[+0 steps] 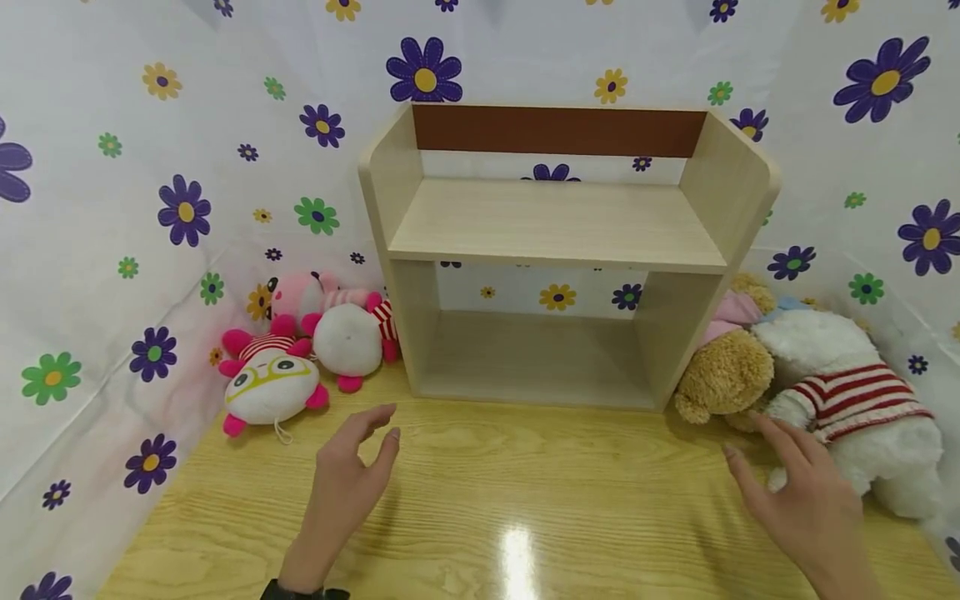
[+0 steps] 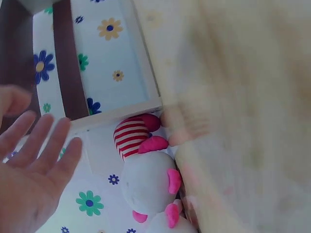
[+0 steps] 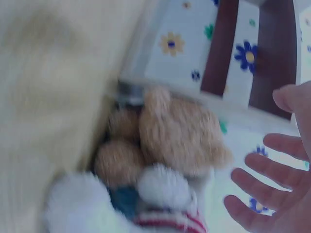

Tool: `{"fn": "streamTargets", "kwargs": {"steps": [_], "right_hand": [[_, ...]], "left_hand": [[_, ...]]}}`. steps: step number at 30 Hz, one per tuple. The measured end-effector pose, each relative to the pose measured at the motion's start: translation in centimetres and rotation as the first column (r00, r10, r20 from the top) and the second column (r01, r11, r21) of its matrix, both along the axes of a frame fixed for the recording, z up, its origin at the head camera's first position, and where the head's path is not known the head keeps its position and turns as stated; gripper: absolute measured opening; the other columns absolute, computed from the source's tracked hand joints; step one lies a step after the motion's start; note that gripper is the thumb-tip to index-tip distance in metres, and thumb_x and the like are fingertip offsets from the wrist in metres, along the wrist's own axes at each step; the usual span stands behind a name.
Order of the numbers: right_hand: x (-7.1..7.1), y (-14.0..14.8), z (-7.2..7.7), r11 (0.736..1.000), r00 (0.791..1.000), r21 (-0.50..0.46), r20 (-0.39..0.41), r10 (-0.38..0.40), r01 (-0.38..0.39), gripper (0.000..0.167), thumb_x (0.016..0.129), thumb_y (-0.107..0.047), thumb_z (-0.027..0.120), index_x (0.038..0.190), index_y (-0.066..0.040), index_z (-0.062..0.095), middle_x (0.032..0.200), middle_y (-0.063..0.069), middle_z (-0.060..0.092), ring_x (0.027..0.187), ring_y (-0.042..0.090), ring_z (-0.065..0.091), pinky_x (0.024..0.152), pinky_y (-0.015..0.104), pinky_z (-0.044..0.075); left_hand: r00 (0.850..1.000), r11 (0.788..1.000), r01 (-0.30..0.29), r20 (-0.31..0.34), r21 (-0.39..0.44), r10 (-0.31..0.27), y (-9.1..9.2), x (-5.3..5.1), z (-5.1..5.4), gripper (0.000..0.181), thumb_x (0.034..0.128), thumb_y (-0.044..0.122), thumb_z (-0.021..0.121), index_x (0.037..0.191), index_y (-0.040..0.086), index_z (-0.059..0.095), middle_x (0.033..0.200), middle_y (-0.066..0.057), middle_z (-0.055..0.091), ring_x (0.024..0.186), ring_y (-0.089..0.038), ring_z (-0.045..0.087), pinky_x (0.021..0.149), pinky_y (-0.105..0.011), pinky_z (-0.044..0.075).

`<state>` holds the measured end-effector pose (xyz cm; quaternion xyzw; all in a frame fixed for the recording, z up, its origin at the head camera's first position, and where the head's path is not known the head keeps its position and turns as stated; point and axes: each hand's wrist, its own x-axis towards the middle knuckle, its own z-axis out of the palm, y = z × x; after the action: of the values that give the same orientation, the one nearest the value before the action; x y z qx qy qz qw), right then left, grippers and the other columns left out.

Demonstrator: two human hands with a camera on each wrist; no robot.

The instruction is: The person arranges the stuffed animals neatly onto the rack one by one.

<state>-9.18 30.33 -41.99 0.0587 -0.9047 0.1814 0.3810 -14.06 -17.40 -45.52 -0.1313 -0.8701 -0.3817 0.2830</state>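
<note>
Left hand (image 1: 347, 492): above the table (image 1: 570, 475), fingers loosely bent, thumb apart; released, grasping nothing. Dark band (image 1: 300, 592) at the wrist.

Right hand (image 1: 810, 500): fingers spread; likewise released. Fingertips overlap the white toy (image 1: 866, 400) in the head view; contact cannot be told.

White toy: plush, red-and-white striped top; on the table, right of the shelf (image 1: 555, 221).

Brown bear (image 1: 726, 375): curly plush; between white toy and shelf.

Glasses toy (image 1: 270, 390): white, pink limbs, yellow spectacles, string loop; on the table, left of the shelf, nearest the left hand.

Round toy (image 1: 347, 340): white, pink limbs, striped part; between glasses toy and shelf.

Pink toy (image 1: 295, 293): behind these two.

Shelf: pale, two tiers, brown rail (image 1: 558, 131) across the upper back; upright on the table.

Cloth (image 1: 67, 275): white, flowered; behind everything.
</note>
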Motion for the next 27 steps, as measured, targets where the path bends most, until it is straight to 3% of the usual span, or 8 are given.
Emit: {"fn": "streamTargets", "kwargs": {"steps": [5,8,11,15,18,22,25,27], "right_hand": [[-0.4,3.1,1.0,0.99,0.982,0.045,-0.137,-0.129,0.136,0.086,0.098,-0.071,0.04,0.12,0.009,0.067,0.12,0.039,0.062,0.101,0.061,0.057,0.079,0.071,0.042],[-0.8,5.1,1.3,0.976,0.965,0.046,-0.17,-0.201,0.212,0.092,0.097,-0.074,0.034,0.123,0.009,0.063,0.131,0.041,0.055,0.114,0.066,0.05,0.094,0.076,0.039],[-1.2,6.8,1.5,0.964,0.956,0.044,-0.149,-0.253,0.262,0.097,0.095,-0.077,0.032,0.128,0.009,0.06,0.141,0.041,0.048,0.127,0.065,0.045,0.106,0.074,0.034],[-1.6,8.1,1.4,0.951,0.952,0.064,-0.052,-0.3,0.303,0.113,0.089,-0.088,0.019,0.136,0.008,0.055,0.147,0.042,0.041,0.133,0.065,0.04,0.107,0.076,0.033],[-1.8,8.9,1.1,0.942,0.934,0.079,0.124,-0.334,0.326,0.127,0.079,-0.097,0.008,0.149,0.004,0.042,0.152,0.044,0.03,0.138,0.068,0.03,0.11,0.078,0.026],[-2.2,9.9,1.0,0.939,0.86,0.102,0.378,-0.342,0.329,0.11,0.09,-0.085,0.029,0.159,0.0,0.02,0.157,0.046,0.014,0.14,0.072,0.019,0.112,0.079,0.019],[-2.3,10.4,0.7,0.939,0.828,0.105,0.447,-0.339,0.327,0.095,0.095,-0.062,0.054,0.159,-0.001,0.018,0.156,0.047,0.012,0.137,0.073,0.02,0.108,0.08,0.021],[-2.5,10.6,0.7,0.935,0.814,0.115,0.464,-0.349,0.336,0.097,0.092,-0.052,0.066,0.158,0.0,0.017,0.155,0.047,0.011,0.136,0.073,0.02,0.107,0.08,0.023]], "left_hand": [[0.998,0.985,-0.026,-0.054,0.17,0.035,0.3,-1.9,1.6,0.028,0.0926,0.002,0.071,0.121,0.001,0.069,0.116,-0.014,0.074,0.106,-0.026,0.071,0.093,-0.011,0.051],[0.998,0.971,-0.037,-0.04,0.237,0.048,0.7,-3.4,2.6,0.036,0.0933,0.005,0.072,0.129,0.003,0.066,0.124,-0.013,0.071,0.114,-0.026,0.068,0.097,-0.018,0.053],[0.998,0.958,-0.024,-0.046,0.285,0.038,1.3,-5.2,3.3,0.048,0.0947,0.008,0.071,0.141,0.006,0.058,0.136,-0.013,0.064,0.124,-0.027,0.065,0.101,-0.034,0.054],[0.999,0.946,-0.005,-0.038,0.323,0.018,1.9,-7.4,3.9,0.065,0.0962,0.011,0.07,0.155,0.012,0.043,0.153,-0.01,0.052,0.134,-0.032,0.059,0.104,-0.051,0.051],[1.0,0.943,0.014,-0.008,0.334,-0.012,2.2,-8.6,4.2,0.073,0.0971,0.013,0.069,0.16,0.015,0.033,0.162,-0.009,0.042,0.138,-0.036,0.055,0.104,-0.054,0.05],[0.998,0.942,0.045,0.026,0.333,-0.057,2.7,-10.0,4.6,0.075,0.0991,0.014,0.066,0.163,0.016,0.026,0.165,-0.008,0.037,0.137,-0.038,0.055,0.102,-0.053,0.051],[0.997,0.95,0.045,0.039,0.31,-0.06,2.9,-10.6,4.9,0.075,0.1001,0.014,0.064,0.164,0.018,0.025,0.163,-0.011,0.041,0.135,-0.038,0.057,0.101,-0.052,0.052],[0.998,0.956,0.039,0.04,0.292,-0.053,3.0,-10.8,5.0,0.075,0.1004,0.013,0.063,0.164,0.02,0.024,0.161,-0.014,0.043,0.135,-0.038,0.057,0.1,-0.053,0.053]]}}
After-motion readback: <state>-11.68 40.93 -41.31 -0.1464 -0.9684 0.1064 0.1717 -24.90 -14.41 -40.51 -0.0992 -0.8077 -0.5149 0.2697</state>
